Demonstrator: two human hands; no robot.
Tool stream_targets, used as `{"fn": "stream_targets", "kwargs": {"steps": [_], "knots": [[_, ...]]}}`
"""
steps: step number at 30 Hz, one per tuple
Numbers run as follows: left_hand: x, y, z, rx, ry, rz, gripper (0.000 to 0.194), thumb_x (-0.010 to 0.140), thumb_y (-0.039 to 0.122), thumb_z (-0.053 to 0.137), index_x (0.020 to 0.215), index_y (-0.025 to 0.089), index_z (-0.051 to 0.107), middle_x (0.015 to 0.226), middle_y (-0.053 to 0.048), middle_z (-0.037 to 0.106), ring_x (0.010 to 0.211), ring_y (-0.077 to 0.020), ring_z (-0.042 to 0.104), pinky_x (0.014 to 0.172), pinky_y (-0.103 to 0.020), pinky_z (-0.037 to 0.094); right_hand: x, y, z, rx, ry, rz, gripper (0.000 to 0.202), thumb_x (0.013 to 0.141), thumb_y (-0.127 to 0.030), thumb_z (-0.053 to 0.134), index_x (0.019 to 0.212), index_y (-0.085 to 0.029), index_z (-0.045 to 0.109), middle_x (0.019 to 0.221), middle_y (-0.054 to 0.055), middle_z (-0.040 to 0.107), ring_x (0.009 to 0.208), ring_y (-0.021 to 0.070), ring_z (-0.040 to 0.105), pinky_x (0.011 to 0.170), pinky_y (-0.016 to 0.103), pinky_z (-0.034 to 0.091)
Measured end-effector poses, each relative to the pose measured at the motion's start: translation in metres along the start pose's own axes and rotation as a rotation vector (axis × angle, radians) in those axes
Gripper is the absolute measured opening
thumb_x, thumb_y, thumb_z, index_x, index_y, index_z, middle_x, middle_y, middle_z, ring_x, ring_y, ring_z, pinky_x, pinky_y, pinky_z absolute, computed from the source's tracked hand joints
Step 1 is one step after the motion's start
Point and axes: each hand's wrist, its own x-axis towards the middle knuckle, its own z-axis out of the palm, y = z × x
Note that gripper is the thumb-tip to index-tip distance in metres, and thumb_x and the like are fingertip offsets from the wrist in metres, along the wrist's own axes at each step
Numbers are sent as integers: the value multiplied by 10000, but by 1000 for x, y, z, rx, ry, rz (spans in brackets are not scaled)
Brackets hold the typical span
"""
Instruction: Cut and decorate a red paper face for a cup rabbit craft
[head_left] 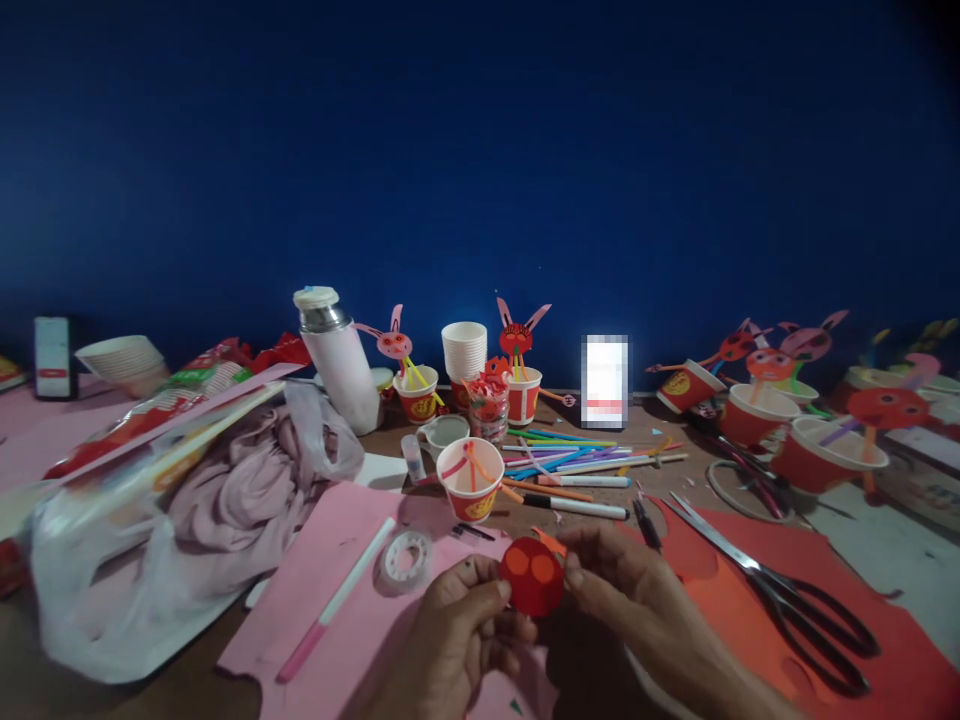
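Between my two hands is a red paper disc (532, 598) with two orange circles side by side on its upper half. My left hand (461, 625) pinches its left edge between thumb and fingers. At the right edge, my right hand (626, 580) closes its thumb and fingertips on the disc. A small orange paper piece (551, 541) shows just above the disc by my right fingertips; whether it is attached I cannot tell. Beyond the hands stands a paper cup (470, 485) with straw pieces inside. Large scissors (780, 590) lie partly open on red paper (885, 610).
Pink paper (337, 560) carries a tape roll (405, 560) and a pink-white marker (337, 600). Colourful straws (577, 460) and markers lie behind. A plastic bag (97, 610) and a white flask (341, 365) stand left. Paper cups with paper animal faces (516, 335) line the back and right.
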Motion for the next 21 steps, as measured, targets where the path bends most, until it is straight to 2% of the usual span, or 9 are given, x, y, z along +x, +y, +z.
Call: {"fn": "stream_targets", "kwargs": {"steps": [5,9,12,14,17,21], "knots": [[2,-11,0,-8,-72,-41,298,605,319,714,738,147,510,549,-42,654,416,-84,535,403,-171,384,-7,15,-3,-61,36,76,225,817,-366,532,707,-170,527,597,-35,512,530,104,468,502,224,351],[2,-16,-3,61,-114,-61,315,636,355,712,767,141,521,551,-30,646,442,-90,553,404,-162,397,-8,17,-4,-74,38,101,213,787,-326,523,646,-172,483,559,-43,483,506,90,430,489,212,335],[1,-13,-5,161,-110,-82,353,648,428,694,778,162,503,525,-2,622,379,-79,507,349,-151,327,-5,15,-11,-89,63,134,204,755,-345,499,638,-182,458,533,-54,448,471,80,389,463,206,311],[0,-9,-6,281,-92,-21,337,679,456,656,764,174,492,522,10,607,367,-78,489,335,-148,285,-1,13,-21,-170,120,125,216,754,-385,453,654,-195,444,525,-63,413,455,81,362,450,209,298],[-2,-3,-8,498,-31,124,257,720,409,603,703,175,498,481,35,542,394,-70,443,365,-153,279,7,11,-39,-322,191,91,237,766,-422,392,662,-211,422,548,-63,377,473,93,351,461,216,292],[-4,4,-10,828,-13,306,208,783,309,498,617,184,496,494,52,444,450,-85,409,433,-192,324,12,8,-56,-494,126,104,216,757,-375,430,616,-212,435,541,-58,380,486,104,360,458,219,269]]}}
